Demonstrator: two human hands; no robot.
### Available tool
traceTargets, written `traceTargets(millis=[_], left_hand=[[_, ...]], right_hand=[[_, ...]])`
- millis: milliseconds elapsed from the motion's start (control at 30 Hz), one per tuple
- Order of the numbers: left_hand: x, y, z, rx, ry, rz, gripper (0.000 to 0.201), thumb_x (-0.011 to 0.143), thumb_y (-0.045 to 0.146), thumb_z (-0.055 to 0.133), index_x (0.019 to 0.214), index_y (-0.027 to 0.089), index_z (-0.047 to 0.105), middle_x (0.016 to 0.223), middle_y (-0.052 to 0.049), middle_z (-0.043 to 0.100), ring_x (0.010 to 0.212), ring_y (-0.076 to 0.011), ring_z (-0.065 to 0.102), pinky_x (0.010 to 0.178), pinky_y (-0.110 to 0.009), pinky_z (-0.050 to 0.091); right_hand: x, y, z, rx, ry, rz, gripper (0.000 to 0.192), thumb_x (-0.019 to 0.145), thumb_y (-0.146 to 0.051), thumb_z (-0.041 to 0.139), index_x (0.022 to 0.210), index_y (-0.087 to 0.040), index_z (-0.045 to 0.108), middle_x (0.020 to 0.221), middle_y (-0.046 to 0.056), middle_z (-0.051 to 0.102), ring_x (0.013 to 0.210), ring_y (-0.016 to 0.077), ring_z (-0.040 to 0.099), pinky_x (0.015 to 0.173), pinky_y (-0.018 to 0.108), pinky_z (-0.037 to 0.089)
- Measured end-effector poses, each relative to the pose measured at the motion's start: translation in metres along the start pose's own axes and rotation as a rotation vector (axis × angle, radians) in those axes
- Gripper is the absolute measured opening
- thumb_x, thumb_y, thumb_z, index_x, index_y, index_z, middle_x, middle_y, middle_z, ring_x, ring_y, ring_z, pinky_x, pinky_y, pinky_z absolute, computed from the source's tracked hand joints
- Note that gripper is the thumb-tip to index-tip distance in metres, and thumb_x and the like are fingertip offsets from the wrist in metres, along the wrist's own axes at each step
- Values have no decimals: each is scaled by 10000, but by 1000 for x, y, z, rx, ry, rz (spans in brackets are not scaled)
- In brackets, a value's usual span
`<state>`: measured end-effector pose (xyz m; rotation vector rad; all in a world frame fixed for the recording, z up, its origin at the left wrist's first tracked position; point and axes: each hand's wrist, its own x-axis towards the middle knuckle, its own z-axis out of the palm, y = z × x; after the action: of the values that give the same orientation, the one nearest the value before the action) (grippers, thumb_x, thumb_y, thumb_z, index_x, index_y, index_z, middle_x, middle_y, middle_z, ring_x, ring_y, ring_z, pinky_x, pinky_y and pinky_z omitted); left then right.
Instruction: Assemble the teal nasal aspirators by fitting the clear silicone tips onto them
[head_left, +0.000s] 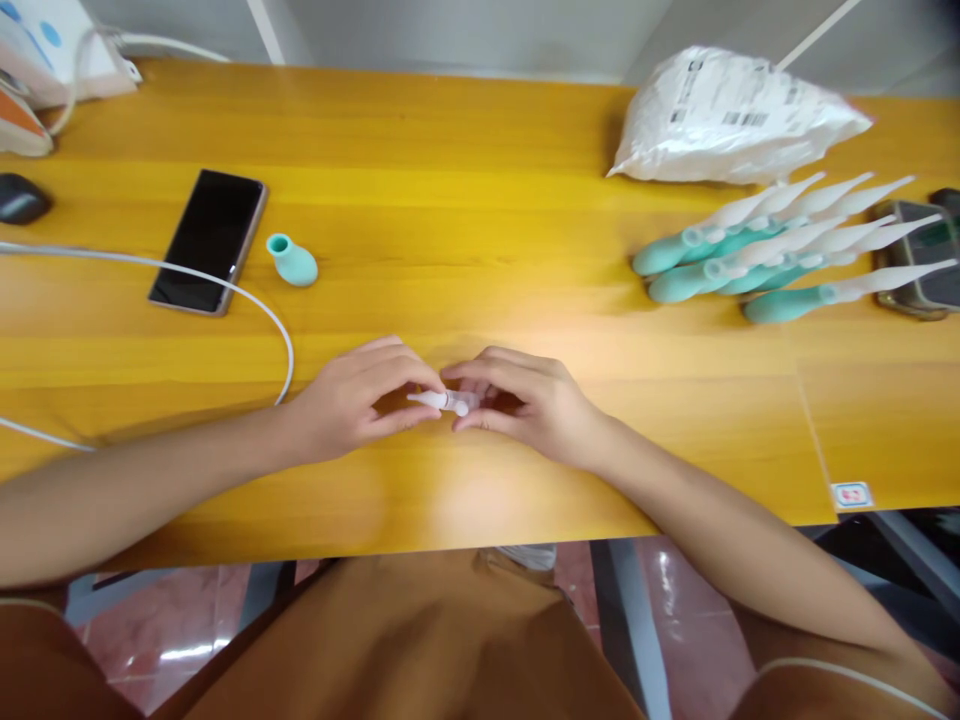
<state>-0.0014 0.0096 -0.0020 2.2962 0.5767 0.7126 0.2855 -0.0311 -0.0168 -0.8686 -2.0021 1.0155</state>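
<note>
Between my two hands, just above the wooden table [480,240], is a small translucent white plastic nozzle [448,401]. The fingers of my left hand [356,395] pinch its pointed left end. On the other end, thumb and fingertips of my right hand [532,400] close around it, hiding part of that end. Up and to the left of my hands lies a teal squeeze bulb [292,261], its open mouth facing up and left. Several teal bulbs fitted with long white nozzles [780,250] lie in a cluster at the right.
A black phone [210,240] lies at the left, crossed by a white cable [259,296]. A black mouse [21,198] sits by the left edge. Behind the bulb cluster is a white plastic parcel [739,115]. A dark box [922,260] stands at the far right.
</note>
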Motion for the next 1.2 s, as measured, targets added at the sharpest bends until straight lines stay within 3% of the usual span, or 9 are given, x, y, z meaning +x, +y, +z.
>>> traceTargets(millis=[167, 433, 667, 933, 1200], left_hand=[[-1, 1, 0, 36, 26, -110, 175, 1128, 397, 790, 1162, 228, 759, 985, -11, 800, 894, -171, 730, 806, -293, 544], [-1, -3, 2, -34, 103, 4, 126, 1107, 340, 821, 1139, 239, 753, 993, -22, 831, 896, -182, 745, 824, -323, 583], [0, -4, 3, -49, 112, 38, 151, 1095, 302, 833, 1046, 231, 709, 998, -35, 820, 896, -180, 749, 821, -329, 597], [-1, -2, 2, -76, 94, -33, 230, 1127, 409, 789, 975, 248, 725, 965, -42, 827, 897, -193, 758, 821, -355, 610], [-2, -1, 2, -75, 83, -29, 192, 1130, 386, 790, 998, 253, 749, 972, -34, 835, 898, -186, 762, 835, -345, 611]], right_hand=[[-2, -3, 1, 166, 72, 111, 286, 1005, -409, 935, 1136, -213, 772, 990, 34, 833, 809, 147, 816, 738, 255, 692], [1, -3, -2, 58, 121, -32, 150, 1009, -235, 924, 1095, -221, 802, 1087, 83, 867, 947, 201, 852, 787, 316, 714], [1, -4, -1, -21, 135, -125, 166, 991, -203, 936, 1070, -210, 790, 1049, 74, 849, 932, 185, 849, 812, 303, 705], [-1, -3, -1, -6, 103, -103, 196, 974, -256, 958, 1074, -201, 798, 1029, 82, 865, 891, 198, 853, 708, 290, 685], [-2, -2, 0, 11, 94, -92, 225, 958, -266, 973, 1062, -189, 789, 1019, 78, 871, 866, 185, 857, 691, 265, 674]])
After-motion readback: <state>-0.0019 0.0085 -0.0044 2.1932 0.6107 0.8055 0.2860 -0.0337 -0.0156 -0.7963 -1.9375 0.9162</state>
